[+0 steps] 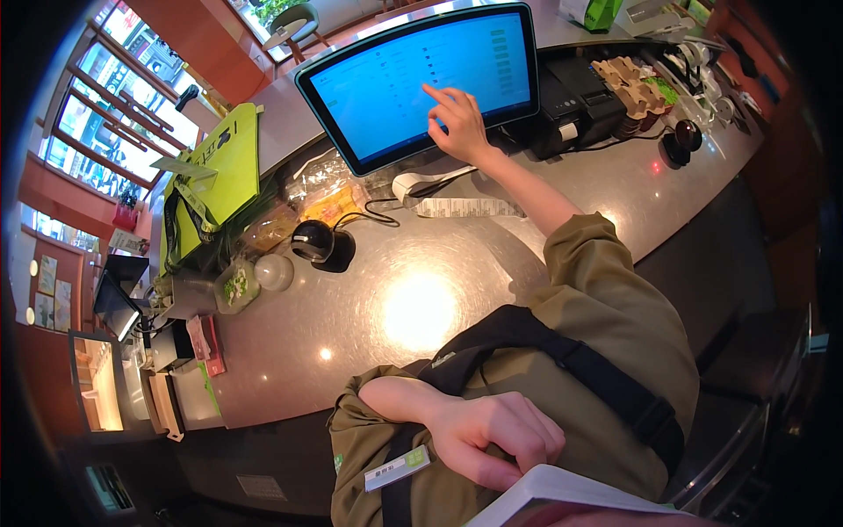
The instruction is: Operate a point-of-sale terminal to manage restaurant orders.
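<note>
My right hand [458, 127] reaches up to a large touchscreen [378, 88] with a blue display. Its index finger points at the middle of the screen; contact with the glass cannot be made out. The other fingers are loosely bent and apart, holding nothing visible. Curled close to my body, my left hand [500, 435] rests before my olive shirt and dark apron strap [606, 386]. Its fingers are closed, and whatever lies inside them, if anything, is hidden. Below the screen, a white paper strip [470, 207] lies on the metal counter [351, 351].
Right of the screen stand a black printer [580, 97], cardboard cup trays [628, 83] and a small dark device [676, 145]. On the left are a lime-green bag [215, 189], wrapped packages [329, 202], a black round device [318, 244] and a lidded clear container [237, 285].
</note>
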Action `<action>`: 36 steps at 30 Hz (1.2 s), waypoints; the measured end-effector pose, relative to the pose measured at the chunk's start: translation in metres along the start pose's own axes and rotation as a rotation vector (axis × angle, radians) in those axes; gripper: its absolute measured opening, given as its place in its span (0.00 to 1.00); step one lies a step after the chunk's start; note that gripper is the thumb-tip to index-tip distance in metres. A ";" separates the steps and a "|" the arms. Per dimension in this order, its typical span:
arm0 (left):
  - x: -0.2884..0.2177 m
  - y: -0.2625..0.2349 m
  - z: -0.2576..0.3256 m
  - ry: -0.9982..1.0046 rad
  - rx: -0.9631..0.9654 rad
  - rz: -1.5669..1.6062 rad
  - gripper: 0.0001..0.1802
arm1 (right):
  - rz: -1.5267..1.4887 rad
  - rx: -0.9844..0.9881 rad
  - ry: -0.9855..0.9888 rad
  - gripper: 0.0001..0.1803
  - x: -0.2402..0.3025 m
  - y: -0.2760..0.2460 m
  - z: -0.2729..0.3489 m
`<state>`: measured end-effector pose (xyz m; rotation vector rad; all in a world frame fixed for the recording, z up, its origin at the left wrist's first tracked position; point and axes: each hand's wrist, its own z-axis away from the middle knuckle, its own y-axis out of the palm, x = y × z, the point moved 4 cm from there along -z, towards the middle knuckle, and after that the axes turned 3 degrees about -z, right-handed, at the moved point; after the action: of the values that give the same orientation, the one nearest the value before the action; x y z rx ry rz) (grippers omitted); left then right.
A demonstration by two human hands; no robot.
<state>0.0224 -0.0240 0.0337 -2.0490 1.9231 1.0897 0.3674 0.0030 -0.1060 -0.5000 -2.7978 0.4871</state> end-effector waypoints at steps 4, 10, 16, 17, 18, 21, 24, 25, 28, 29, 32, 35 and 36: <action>0.000 0.000 0.000 -0.019 0.002 0.026 0.09 | -0.003 -0.018 -0.005 0.04 0.001 0.004 -0.009; -0.001 -0.001 0.001 0.014 -0.007 -0.021 0.17 | 0.013 -0.043 -0.034 0.04 0.001 0.007 -0.031; -0.002 0.000 0.001 0.026 -0.012 -0.026 0.17 | 0.035 -0.077 -0.060 0.04 0.005 0.009 -0.049; -0.002 0.000 0.001 0.027 -0.011 -0.026 0.17 | 0.032 -0.082 -0.070 0.04 0.005 0.009 -0.051; -0.002 0.000 0.001 0.025 -0.010 -0.029 0.17 | 0.029 -0.087 -0.079 0.04 0.005 0.008 -0.053; -0.002 -0.001 0.002 0.022 -0.007 -0.031 0.17 | 0.035 -0.053 -0.046 0.05 0.007 0.008 -0.054; -0.003 -0.001 0.001 0.018 -0.007 -0.028 0.17 | -0.002 -0.080 -0.013 0.05 0.014 0.003 -0.046; -0.003 -0.002 0.001 0.017 -0.011 -0.027 0.17 | 0.003 -0.082 -0.011 0.05 0.017 0.001 -0.042; -0.003 -0.001 0.000 0.018 -0.004 -0.017 0.17 | -0.013 -0.072 -0.028 0.05 0.019 0.001 -0.016; -0.002 -0.001 -0.001 0.013 0.002 -0.012 0.17 | -0.020 -0.077 -0.015 0.05 0.017 -0.002 -0.009; -0.001 -0.002 -0.002 -0.002 0.000 0.002 0.17 | -0.005 -0.093 0.024 0.05 0.004 -0.012 0.002; 0.000 -0.002 -0.002 -0.013 -0.002 0.007 0.16 | 0.037 -0.132 0.065 0.05 -0.011 -0.026 0.004; 0.000 -0.002 -0.003 -0.010 0.003 0.013 0.16 | 0.060 -0.162 0.081 0.05 -0.018 -0.031 0.002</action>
<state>0.0254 -0.0253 0.0348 -2.0281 1.9343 1.0968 0.3741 -0.0318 -0.1000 -0.6253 -2.7642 0.2472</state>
